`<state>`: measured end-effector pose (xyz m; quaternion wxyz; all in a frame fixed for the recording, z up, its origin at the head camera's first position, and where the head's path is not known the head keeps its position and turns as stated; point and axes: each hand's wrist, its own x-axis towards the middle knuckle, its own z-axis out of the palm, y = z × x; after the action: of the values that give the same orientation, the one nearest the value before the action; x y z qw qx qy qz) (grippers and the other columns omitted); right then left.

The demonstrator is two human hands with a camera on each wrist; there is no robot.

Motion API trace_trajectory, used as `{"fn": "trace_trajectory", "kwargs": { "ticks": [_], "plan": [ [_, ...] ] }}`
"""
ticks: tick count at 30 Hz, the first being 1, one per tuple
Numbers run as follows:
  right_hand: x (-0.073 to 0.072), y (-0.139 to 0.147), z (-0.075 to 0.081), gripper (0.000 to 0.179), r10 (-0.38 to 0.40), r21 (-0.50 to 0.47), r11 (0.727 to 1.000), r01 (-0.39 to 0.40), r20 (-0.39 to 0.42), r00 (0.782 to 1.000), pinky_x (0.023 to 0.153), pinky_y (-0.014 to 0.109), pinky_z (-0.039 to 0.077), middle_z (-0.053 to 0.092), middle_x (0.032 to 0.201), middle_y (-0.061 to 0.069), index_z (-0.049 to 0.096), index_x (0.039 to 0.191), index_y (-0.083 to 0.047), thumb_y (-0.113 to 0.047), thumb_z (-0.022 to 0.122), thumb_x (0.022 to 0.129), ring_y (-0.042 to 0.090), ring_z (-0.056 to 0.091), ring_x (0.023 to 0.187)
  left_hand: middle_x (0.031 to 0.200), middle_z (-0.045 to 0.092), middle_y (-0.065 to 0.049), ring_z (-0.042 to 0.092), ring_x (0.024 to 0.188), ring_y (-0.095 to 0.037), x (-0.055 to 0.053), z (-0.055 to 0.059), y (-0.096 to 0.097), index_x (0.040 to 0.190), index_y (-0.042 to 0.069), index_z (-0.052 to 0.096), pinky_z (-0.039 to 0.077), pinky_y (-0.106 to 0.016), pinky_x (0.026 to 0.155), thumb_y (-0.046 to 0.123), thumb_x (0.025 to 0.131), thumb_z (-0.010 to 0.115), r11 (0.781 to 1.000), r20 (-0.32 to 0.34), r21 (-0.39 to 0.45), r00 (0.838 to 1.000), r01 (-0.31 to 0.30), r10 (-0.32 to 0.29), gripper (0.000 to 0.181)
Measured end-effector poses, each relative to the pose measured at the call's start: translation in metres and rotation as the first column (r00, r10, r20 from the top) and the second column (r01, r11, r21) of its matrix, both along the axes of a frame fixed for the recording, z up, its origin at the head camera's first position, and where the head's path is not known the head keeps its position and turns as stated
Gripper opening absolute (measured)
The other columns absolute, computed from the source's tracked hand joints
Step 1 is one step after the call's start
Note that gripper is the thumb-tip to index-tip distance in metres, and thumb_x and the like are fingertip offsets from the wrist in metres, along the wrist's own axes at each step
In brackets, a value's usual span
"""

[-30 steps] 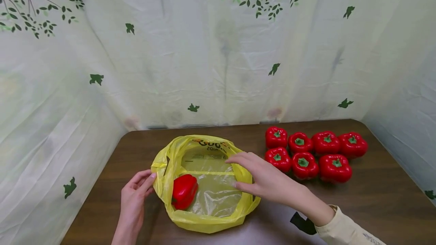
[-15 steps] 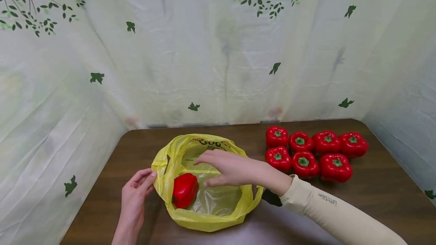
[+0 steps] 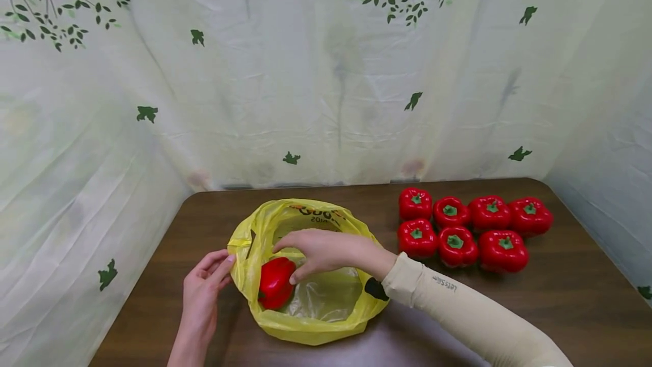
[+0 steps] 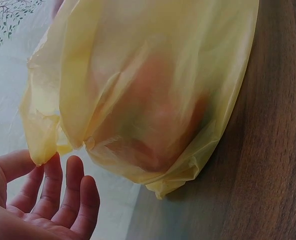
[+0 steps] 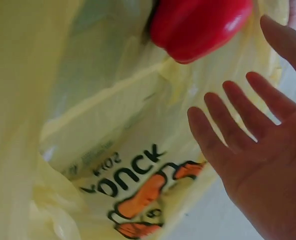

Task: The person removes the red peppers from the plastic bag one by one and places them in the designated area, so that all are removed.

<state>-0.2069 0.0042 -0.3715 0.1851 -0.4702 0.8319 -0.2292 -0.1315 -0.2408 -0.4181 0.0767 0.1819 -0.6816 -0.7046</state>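
A yellow plastic bag (image 3: pixel 305 334) stands with its mouth wide on the table, one red bell pepper (image 3: pixel 275 284) lying inside at its left. My left hand (image 3: pixel 204 287) pinches the bag's left rim between thumb and fingertips, which the left wrist view shows at a corner of the plastic. Over the bag's mouth reaches my right hand (image 3: pixel 326 251), fingers spread and holding nothing, its thumb tip right by the pepper in the head view. In the right wrist view the pepper (image 5: pixel 198 25) sits beyond the outstretched fingers of that hand (image 5: pixel 258 130).
Several more red bell peppers (image 3: pixel 457 246) stand in two rows, stems up, on the right of the brown wooden table (image 3: pixel 570 304). Behind the table hangs a pale curtain (image 3: pixel 305 101) with leaf prints. A beige sleeve (image 3: pixel 458 299) covers the right forearm.
My right hand has moved left from the bag's right rim to above the pepper inside. The left hand has stayed at the left rim.
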Motion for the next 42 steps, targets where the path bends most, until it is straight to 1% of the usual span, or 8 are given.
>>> {"fn": "trace_trajectory", "kwargs": {
  "ticks": [5,10,16,20,26,32,37,42],
  "plan": [
    [-0.008,-0.009,-0.014,0.064,0.011,0.011,1.000,-0.011,0.050,0.999,0.104,0.026,0.038,0.052,0.140,-0.006,0.052,0.140,-0.019,-0.030,0.080,0.084,0.015,0.048,0.128,0.090,0.070,0.003,0.064,0.082,-0.012,0.000,0.000,0.001,0.107,0.006,0.067,0.055,-0.024,0.072,0.024,0.090,0.075,1.000,-0.009,0.008,1.000,0.001,-0.001,0.026],
    [-0.013,-0.020,-0.026,0.071,0.004,0.007,1.000,-0.005,0.092,0.996,0.103,0.024,0.037,0.051,0.139,-0.009,0.051,0.141,-0.020,-0.036,0.083,0.080,0.012,0.048,0.125,0.089,0.070,0.002,0.064,0.080,-0.012,0.001,0.000,0.001,0.105,0.006,0.068,0.055,-0.025,0.071,0.022,0.090,0.075,1.000,-0.026,0.021,1.000,0.002,-0.002,0.023],
    [-0.014,-0.033,-0.034,0.074,0.016,-0.001,1.000,-0.016,0.085,0.996,0.094,0.019,0.041,0.057,0.126,-0.009,0.052,0.139,-0.015,-0.039,0.084,0.078,0.004,0.051,0.110,0.088,0.069,0.002,0.064,0.079,-0.012,0.001,-0.001,0.000,0.103,0.006,0.069,0.055,-0.024,0.070,0.019,0.090,0.074,0.999,-0.049,0.040,0.999,0.009,-0.007,0.019],
    [-0.013,-0.036,-0.037,0.075,-0.009,-0.002,1.000,0.009,0.076,0.997,0.090,0.018,0.042,0.057,0.119,-0.010,0.051,0.138,-0.014,-0.039,0.086,0.076,0.003,0.052,0.105,0.088,0.069,0.001,0.064,0.079,-0.012,0.001,-0.002,0.000,0.103,0.005,0.069,0.055,-0.024,0.069,0.018,0.090,0.074,0.999,-0.055,0.042,0.998,0.010,-0.008,0.019],
    [-0.013,-0.034,-0.036,0.081,-0.026,0.025,0.999,0.025,0.035,0.999,0.086,0.017,0.044,0.055,0.119,-0.010,0.049,0.142,-0.019,-0.042,0.085,0.074,0.004,0.051,0.103,0.088,0.069,0.001,0.064,0.079,-0.011,0.001,-0.002,0.000,0.103,0.005,0.068,0.055,-0.025,0.070,0.019,0.090,0.074,0.999,-0.055,0.038,0.999,0.002,0.000,0.020],
    [-0.012,-0.023,-0.027,0.070,-0.048,0.039,0.998,0.048,-0.018,0.999,0.077,0.017,0.046,0.050,0.108,-0.008,0.056,0.136,-0.026,-0.045,0.084,0.074,0.005,0.051,0.093,0.086,0.069,0.001,0.064,0.077,-0.011,0.001,-0.002,0.000,0.102,0.006,0.069,0.055,-0.025,0.068,0.017,0.090,0.074,0.999,-0.059,0.040,0.998,-0.005,0.008,0.017],
    [-0.008,-0.012,-0.017,0.065,-0.072,0.003,0.997,0.072,-0.045,0.996,0.077,0.016,0.046,0.050,0.105,-0.009,0.060,0.129,-0.024,-0.044,0.085,0.073,0.003,0.052,0.091,0.086,0.069,0.002,0.064,0.077,-0.010,0.002,-0.001,0.000,0.101,0.006,0.069,0.055,-0.024,0.068,0.018,0.090,0.075,0.999,-0.058,0.038,0.998,-0.005,0.007,0.017],
    [-0.001,0.004,-0.007,0.063,-0.094,-0.076,0.993,0.091,-0.043,0.995,0.082,0.017,0.046,0.053,0.111,-0.011,0.059,0.128,-0.021,-0.041,0.085,0.074,0.002,0.053,0.097,0.086,0.069,0.002,0.064,0.077,-0.010,0.002,-0.002,-0.001,0.100,0.007,0.070,0.055,-0.024,0.067,0.018,0.090,0.074,0.999,-0.061,0.041,0.998,-0.011,0.013,0.015]
  ]
}}
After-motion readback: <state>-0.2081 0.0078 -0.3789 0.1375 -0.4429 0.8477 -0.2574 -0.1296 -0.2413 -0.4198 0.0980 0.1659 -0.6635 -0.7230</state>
